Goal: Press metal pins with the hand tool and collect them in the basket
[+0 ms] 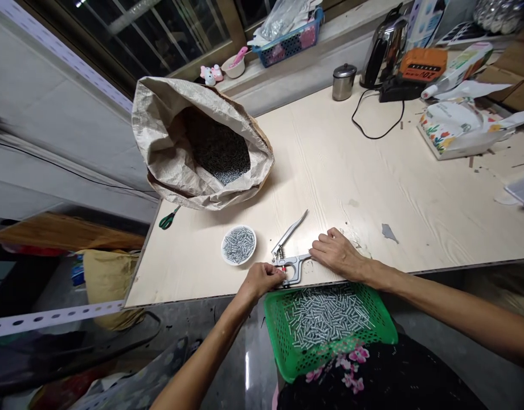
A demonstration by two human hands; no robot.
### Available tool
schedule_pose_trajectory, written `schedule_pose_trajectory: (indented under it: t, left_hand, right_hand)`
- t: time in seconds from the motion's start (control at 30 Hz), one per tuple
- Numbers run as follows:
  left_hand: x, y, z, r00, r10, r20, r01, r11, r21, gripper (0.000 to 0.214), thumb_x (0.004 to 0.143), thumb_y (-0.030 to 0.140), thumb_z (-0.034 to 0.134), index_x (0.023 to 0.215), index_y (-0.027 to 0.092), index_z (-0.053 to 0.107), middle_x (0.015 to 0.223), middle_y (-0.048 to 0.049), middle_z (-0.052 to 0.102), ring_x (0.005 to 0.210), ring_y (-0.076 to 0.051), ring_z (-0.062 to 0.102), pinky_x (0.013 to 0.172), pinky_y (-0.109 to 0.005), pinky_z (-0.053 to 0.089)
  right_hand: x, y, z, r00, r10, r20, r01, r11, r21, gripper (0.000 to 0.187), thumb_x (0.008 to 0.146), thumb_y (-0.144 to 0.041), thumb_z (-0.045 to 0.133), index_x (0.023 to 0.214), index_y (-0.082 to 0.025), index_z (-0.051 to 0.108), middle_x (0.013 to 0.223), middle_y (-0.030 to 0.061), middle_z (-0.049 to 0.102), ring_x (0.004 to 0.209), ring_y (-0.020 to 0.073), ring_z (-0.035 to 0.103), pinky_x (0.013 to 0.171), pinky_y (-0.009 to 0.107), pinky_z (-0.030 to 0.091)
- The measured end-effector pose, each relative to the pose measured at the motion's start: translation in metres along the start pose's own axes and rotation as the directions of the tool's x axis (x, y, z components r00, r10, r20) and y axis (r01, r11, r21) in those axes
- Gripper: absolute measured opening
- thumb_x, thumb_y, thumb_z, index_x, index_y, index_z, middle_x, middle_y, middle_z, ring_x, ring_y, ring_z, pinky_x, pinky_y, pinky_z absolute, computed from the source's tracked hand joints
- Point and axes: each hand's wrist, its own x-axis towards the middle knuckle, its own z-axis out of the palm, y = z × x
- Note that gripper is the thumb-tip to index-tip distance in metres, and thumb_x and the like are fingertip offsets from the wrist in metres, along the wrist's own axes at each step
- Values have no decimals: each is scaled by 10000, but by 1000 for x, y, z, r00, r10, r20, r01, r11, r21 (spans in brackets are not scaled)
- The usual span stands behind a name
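Note:
A pair of grey metal snap pliers (294, 265) lies at the table's front edge, its upper lever (291, 230) raised on a spring. My right hand (336, 253) is closed round the end of the lower handle. At the jaws, my left hand (264, 280) pinches its fingertips together beside a small red part; whatever they hold is hidden. Left of the pliers stands a white bowl (224, 254) of small silvery metal pieces. Below the table edge, a green plastic basket (277, 341) holds many similar metal pieces.
A large woven sack (159, 131) of metal pieces stands open at the back left. Green-handled scissors (168, 219) lie near the left edge. Further back are a metal canister (344, 82), a kettle (384, 48), a black cable (375, 136) and a tissue pack (458, 128).

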Motion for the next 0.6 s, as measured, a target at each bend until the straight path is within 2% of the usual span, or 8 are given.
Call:
schedule_pose_trajectory:
  t: [0.07, 0.13, 0.2, 0.27, 0.33, 0.4, 0.5, 0.6]
  left_hand:
    - [0, 3, -1, 999, -25, 27, 24, 999, 39, 335, 574, 466, 666, 517, 146, 584, 453, 26, 497, 443, -83, 403, 483, -234, 308]
    - [1, 5, -1, 998, -43, 35, 41, 997, 63, 346, 571, 478, 665, 512, 148, 577, 460, 19, 511, 440, -85, 403, 478, -235, 306]
    - [2, 4, -1, 999, -41, 32, 38, 996, 77, 356, 570, 489, 663, 515, 147, 578, 467, 16, 520, 446, -88, 407, 481, -235, 306]
    - [2, 3, 0, 999, -32, 26, 29, 996, 80, 361, 566, 495, 661, 513, 147, 576, 465, 20, 511, 452, -89, 407, 487, -234, 307]
    - [2, 1, 1, 1000, -20, 14, 19, 997, 71, 363, 567, 495, 657, 506, 148, 571, 455, 28, 488, 454, -87, 397, 490, -234, 307]
    - [0, 1, 3, 1000, -6, -1, 6, 998, 55, 360, 574, 493, 654, 505, 149, 572, 451, 34, 472, 450, -84, 382, 491, -234, 304]
    - [-2, 1, 5, 999, 13, -32, -12, 999, 34, 355, 583, 488, 654, 504, 149, 580, 445, 39, 458, 443, -81, 365, 489, -235, 297]
    - [-2, 1, 6, 998, 20, -53, -19, 1000, 22, 356, 581, 482, 669, 492, 148, 584, 434, 40, 456, 439, -80, 364, 484, -233, 294]
  right_hand:
    - [0, 2, -3, 998, 35, 60, -39, 996, 76, 245, 970, -242, 411, 811, -192, 591, 790, 29, 624, 773, 180, 475, 729, 355, 296]
    - [0, 9, -7, 995, 47, 92, -62, 983, 170, 256, 933, -404, 487, 984, -184, 607, 999, 78, 640, 927, 221, 505, 802, 384, 333]
    - [4, 20, -10, 994, 40, 103, -63, 972, 228, 569, 835, -565, 572, 1231, -160, 521, 1297, 156, 519, 1163, 299, 431, 924, 453, 325]
    - [11, 34, -10, 989, 25, 142, -58, 971, 231, 870, 725, -657, 637, 1377, -139, 386, 1459, 208, 331, 1317, 373, 271, 1008, 533, 263]
    - [20, 47, -9, 973, -15, 230, -43, 969, 242, 1007, 647, -699, 674, 1412, -138, 337, 1481, 221, 286, 1350, 410, 203, 1025, 579, 236]
    - [30, 56, -8, 954, -59, 294, -22, 964, 263, 1037, 609, -713, 689, 1407, -145, 346, 1460, 216, 323, 1337, 423, 220, 1013, 594, 247]
    - [39, 60, -8, 950, -98, 296, 10, 958, 285, 979, 604, -691, 705, 1362, -153, 397, 1363, 195, 436, 1241, 387, 351, 964, 559, 310]
    - [42, 58, -10, 959, -99, 266, 16, 955, 296, 876, 591, -649, 733, 1263, -148, 478, 1215, 162, 525, 1087, 329, 437, 868, 477, 379]
